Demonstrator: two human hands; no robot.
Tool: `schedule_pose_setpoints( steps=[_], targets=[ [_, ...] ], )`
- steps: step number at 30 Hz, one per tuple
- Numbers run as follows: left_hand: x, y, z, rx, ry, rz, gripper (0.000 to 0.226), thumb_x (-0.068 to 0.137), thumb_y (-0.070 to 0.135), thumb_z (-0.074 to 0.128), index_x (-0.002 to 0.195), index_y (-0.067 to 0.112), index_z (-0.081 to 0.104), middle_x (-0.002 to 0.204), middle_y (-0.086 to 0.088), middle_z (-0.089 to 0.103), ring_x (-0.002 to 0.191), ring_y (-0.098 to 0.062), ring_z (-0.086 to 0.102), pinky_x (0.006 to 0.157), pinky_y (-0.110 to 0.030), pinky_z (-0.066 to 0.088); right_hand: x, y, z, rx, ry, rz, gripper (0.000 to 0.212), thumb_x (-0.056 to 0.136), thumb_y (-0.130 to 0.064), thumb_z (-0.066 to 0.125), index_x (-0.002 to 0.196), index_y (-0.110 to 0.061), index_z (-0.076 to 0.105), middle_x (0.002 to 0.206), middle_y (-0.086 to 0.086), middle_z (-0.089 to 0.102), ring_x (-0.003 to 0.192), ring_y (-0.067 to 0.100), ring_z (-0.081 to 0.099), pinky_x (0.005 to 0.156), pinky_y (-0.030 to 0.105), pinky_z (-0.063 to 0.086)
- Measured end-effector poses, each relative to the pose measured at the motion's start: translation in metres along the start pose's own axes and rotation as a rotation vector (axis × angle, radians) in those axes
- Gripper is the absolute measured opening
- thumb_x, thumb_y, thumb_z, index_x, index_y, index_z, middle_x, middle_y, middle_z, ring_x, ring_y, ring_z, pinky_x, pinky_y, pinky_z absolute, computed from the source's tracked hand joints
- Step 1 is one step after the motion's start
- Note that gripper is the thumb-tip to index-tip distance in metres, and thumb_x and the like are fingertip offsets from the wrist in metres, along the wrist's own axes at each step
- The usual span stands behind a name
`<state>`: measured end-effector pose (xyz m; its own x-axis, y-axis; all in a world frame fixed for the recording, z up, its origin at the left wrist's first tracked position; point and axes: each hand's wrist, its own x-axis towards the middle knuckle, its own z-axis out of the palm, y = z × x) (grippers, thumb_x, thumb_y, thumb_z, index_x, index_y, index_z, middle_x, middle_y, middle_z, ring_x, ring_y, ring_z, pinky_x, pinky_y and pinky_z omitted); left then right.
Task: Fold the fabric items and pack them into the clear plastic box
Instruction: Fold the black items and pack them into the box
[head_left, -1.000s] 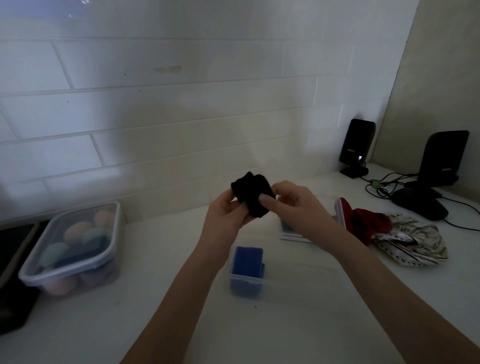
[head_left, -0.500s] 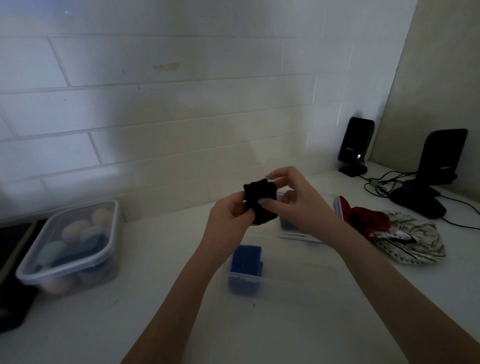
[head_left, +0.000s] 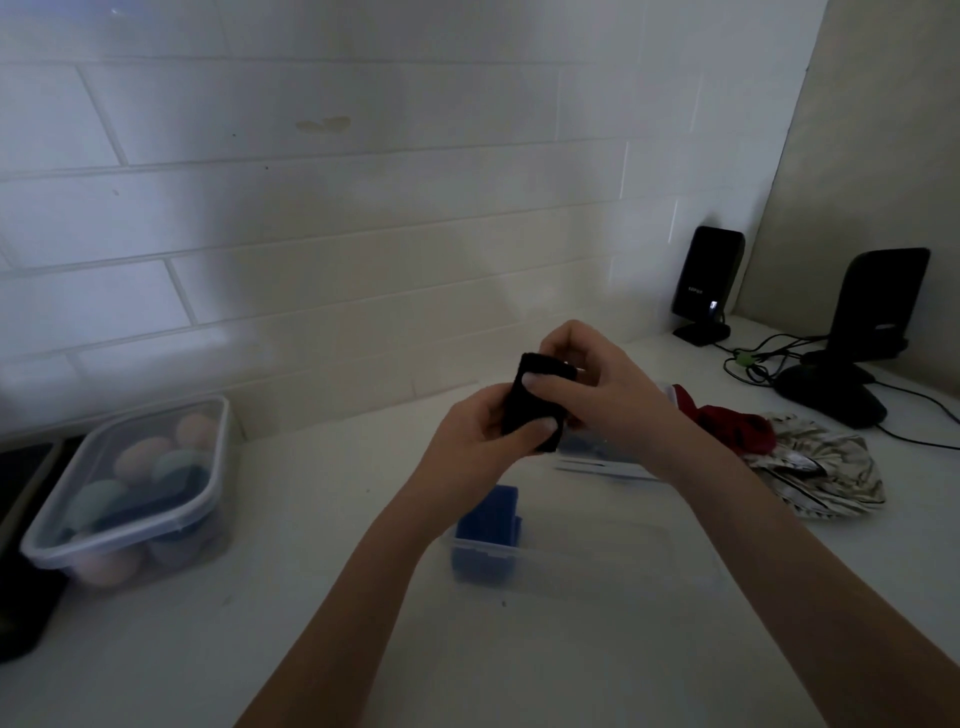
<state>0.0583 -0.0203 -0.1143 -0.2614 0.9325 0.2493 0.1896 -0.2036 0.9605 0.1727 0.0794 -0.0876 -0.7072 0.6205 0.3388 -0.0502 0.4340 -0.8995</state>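
Both hands hold a small black fabric piece (head_left: 522, 402), folded into a compact upright rectangle, in the air above the counter. My left hand (head_left: 478, 441) grips its lower part with the thumb across the front. My right hand (head_left: 602, 384) pinches its top and right side. Below them stands the clear plastic box (head_left: 597, 558), open, with a folded blue fabric (head_left: 491, 512) upright at its left end. A red fabric (head_left: 732, 428) and a pale patterned fabric (head_left: 821, 470) lie crumpled on the counter to the right.
A lidded clear container (head_left: 124, 493) of pastel rounded items stands at the left. The box's lid (head_left: 608, 462) lies behind the box. Two black stands (head_left: 706, 283) (head_left: 878, 312) with cables sit at the back right. A tiled wall runs behind the white counter.
The loose black bundle has been pressed into a flatter, tighter folded rectangle. Both hands shifted slightly right and kept hold of it.
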Motion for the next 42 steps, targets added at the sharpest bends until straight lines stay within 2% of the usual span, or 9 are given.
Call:
schedule_pose_setpoints(
  steps=[4,10,12,14,16,19,26,32,42],
  targets=[
    [-0.003,0.004,-0.002,-0.040,-0.027,-0.005,0.018,0.094,0.013,0.049,0.106,0.015,0.062,0.101,-0.009,0.070,0.087,-0.024,0.071,0.080,-0.028,0.058,-0.001,-0.004,-0.001,-0.080,-0.019,-0.005,0.020,0.086,-0.025,0.064,0.106,-0.022,0.063,0.090,-0.002,0.064,0.067,0.007,0.062,0.054,0.016,0.049],
    [-0.005,-0.002,0.005,0.255,-0.043,0.022,0.016,0.098,0.027,0.040,0.108,0.031,0.051,0.103,0.001,0.064,0.088,-0.020,0.066,0.080,-0.037,0.057,0.001,-0.002,0.000,-0.125,0.083,0.026,0.017,0.081,-0.027,0.070,0.083,-0.012,0.064,0.077,0.012,0.062,0.061,0.018,0.058,0.045,0.017,0.047],
    [-0.006,-0.001,0.007,0.328,-0.012,0.059,0.018,0.091,0.033,0.054,0.108,0.034,0.050,0.101,0.007,0.064,0.089,-0.011,0.064,0.081,-0.030,0.055,0.002,0.000,0.002,-0.153,0.143,0.025,0.019,0.080,-0.028,0.071,0.081,-0.011,0.062,0.070,0.006,0.059,0.059,0.018,0.058,0.045,0.021,0.047],
    [-0.006,-0.002,0.007,0.440,0.055,0.137,0.039,0.079,0.034,0.069,0.113,0.030,0.051,0.100,0.015,0.062,0.091,0.000,0.061,0.080,-0.016,0.052,0.002,0.000,0.002,-0.180,0.184,0.020,0.019,0.082,-0.027,0.070,0.079,-0.011,0.060,0.069,0.005,0.056,0.059,0.016,0.056,0.046,0.021,0.047],
    [-0.006,-0.003,0.007,0.492,0.126,0.199,0.040,0.078,0.030,0.072,0.114,0.023,0.056,0.094,0.019,0.060,0.087,0.009,0.059,0.076,-0.006,0.047,0.002,0.000,0.003,-0.163,0.179,0.038,0.018,0.083,-0.025,0.068,0.079,-0.011,0.059,0.070,0.006,0.056,0.056,0.017,0.055,0.042,0.020,0.044],
    [-0.004,-0.003,0.005,0.446,0.193,0.200,0.028,0.082,0.020,0.068,0.109,0.021,0.062,0.087,0.020,0.062,0.081,0.014,0.058,0.071,-0.002,0.043,0.001,-0.001,0.003,-0.103,0.142,0.084,0.017,0.085,-0.023,0.066,0.080,-0.010,0.057,0.072,0.008,0.058,0.046,0.015,0.054,0.036,0.020,0.041],
    [-0.005,0.001,0.004,0.233,0.245,0.129,0.033,0.071,0.020,0.078,0.102,0.019,0.066,0.094,0.008,0.070,0.086,0.000,0.066,0.073,-0.010,0.051,0.001,-0.002,0.003,-0.068,0.224,0.104,0.017,0.085,-0.023,0.066,0.081,-0.009,0.056,0.068,0.004,0.058,0.039,0.010,0.054,0.035,0.019,0.040],
    [-0.003,0.004,0.003,0.223,0.259,0.126,0.030,0.066,0.012,0.082,0.093,0.018,0.070,0.084,0.008,0.072,0.077,-0.003,0.070,0.070,-0.012,0.053,0.000,-0.006,-0.001,0.139,0.267,0.251,0.025,0.082,-0.024,0.069,0.069,-0.010,0.054,0.048,0.001,0.054,0.028,0.007,0.043,0.030,0.014,0.030],
    [-0.002,0.011,-0.005,-0.062,0.212,-0.014,0.013,0.074,0.008,0.073,0.087,0.010,0.071,0.084,-0.006,0.075,0.080,-0.020,0.073,0.077,-0.033,0.059,-0.002,-0.007,-0.004,0.140,0.165,0.252,0.028,0.078,-0.034,0.070,0.082,-0.008,0.064,0.053,-0.001,0.060,0.042,0.011,0.050,0.035,0.017,0.037]
  ],
)
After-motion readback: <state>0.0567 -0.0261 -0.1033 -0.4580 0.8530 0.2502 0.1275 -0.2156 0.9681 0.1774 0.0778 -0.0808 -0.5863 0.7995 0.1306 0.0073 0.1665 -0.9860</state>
